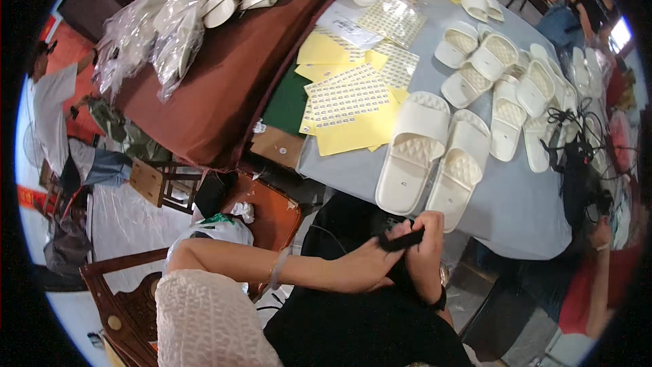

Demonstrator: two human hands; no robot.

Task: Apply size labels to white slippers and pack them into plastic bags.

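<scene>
Currently both your left hand and right hand pinch a small black strap, fingers clenched; next, you likely reach the white slippers.

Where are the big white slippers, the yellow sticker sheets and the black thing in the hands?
Big white quilted slippers [413, 153], head view, left slipper's strap.
Yellow sticker sheets [346, 98], head view, middle.
Small black thing [402, 238], head view, middle.
</scene>
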